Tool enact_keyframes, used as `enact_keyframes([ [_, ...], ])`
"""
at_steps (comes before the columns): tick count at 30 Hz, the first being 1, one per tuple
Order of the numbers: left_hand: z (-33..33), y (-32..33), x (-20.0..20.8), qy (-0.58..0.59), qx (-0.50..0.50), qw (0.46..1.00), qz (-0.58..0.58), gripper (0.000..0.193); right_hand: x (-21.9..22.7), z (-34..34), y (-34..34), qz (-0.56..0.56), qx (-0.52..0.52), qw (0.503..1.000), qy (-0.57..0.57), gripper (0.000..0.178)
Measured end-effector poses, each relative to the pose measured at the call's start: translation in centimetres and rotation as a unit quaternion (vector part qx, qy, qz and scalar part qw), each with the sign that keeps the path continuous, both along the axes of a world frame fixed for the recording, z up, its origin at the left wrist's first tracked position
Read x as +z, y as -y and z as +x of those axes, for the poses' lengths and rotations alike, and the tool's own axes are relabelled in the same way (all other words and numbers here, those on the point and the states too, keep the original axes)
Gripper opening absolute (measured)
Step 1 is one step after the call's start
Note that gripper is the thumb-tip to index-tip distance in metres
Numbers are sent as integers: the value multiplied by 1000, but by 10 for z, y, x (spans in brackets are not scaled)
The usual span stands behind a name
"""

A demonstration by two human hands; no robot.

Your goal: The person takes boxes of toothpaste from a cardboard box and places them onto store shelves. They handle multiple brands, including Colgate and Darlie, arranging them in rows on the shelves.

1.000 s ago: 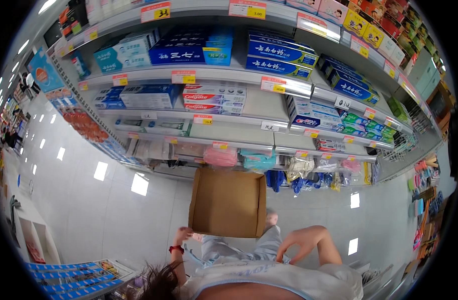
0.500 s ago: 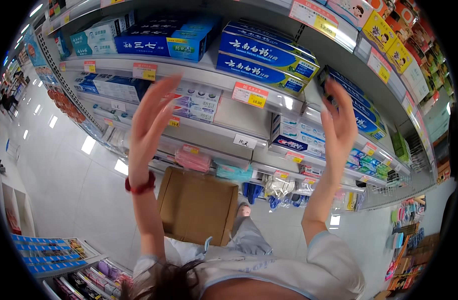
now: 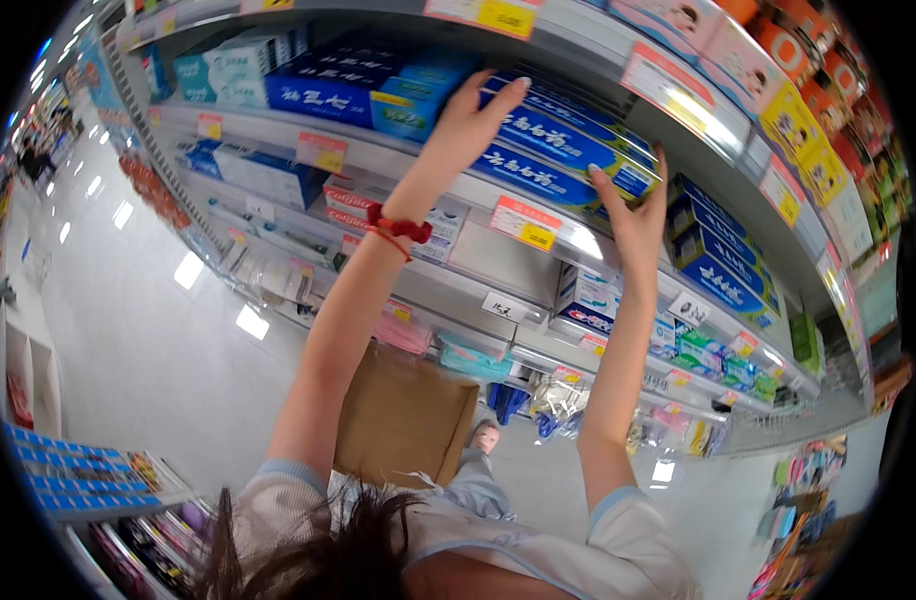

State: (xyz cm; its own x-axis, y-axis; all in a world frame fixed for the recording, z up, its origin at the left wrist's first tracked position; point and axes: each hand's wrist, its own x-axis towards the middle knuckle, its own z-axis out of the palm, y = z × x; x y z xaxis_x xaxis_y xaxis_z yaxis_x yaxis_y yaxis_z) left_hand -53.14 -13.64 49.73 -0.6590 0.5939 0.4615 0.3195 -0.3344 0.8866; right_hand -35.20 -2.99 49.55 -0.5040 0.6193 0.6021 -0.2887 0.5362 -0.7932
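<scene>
Stacked blue toothpaste boxes (image 3: 553, 140) lie on the upper shelf, their long fronts toward me. My left hand (image 3: 468, 125) is at the stack's left end, thumb and fingers on the upper box. At the other end, my right hand (image 3: 633, 220) has its thumb on the front and its fingers along the right side. Between them, both hands grip the boxes; how many layers they clasp I cannot tell. Left of my left hand are darker blue toothpaste boxes (image 3: 323, 95), and right of my right hand another stack of blue boxes (image 3: 720, 250).
The shelf edge (image 3: 448, 170) with price tags runs under the boxes, and another shelf edge (image 3: 578, 60) overhangs them. An open cardboard box (image 3: 403, 415) stands on the floor before me. Hanging packets (image 3: 563, 400) line the bottom of the rack.
Both hands have moved in from the open air onto the toothpaste boxes: the left hand forward and to the right, the right hand slightly left. My view has shifted slightly.
</scene>
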Motion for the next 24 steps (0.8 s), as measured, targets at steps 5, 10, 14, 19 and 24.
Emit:
enact_keyframes([
  [5,6,-4,-2,-43,-22,999,14,63,-6,3,-12,22,-50,998,14,82],
  [10,3,-4,-9,-155,34,987,-10,82,3,7,-7,21,-65,995,72,80],
  [14,10,3,-11,-154,56,986,37,87,3,14,-12,72,-70,992,78,82],
  [19,50,41,-11,-161,61,971,167,91,10,45,19,180,-73,981,30,82],
  [24,101,116,-75,-104,-7,985,135,95,-59,108,67,204,-66,972,92,100],
])
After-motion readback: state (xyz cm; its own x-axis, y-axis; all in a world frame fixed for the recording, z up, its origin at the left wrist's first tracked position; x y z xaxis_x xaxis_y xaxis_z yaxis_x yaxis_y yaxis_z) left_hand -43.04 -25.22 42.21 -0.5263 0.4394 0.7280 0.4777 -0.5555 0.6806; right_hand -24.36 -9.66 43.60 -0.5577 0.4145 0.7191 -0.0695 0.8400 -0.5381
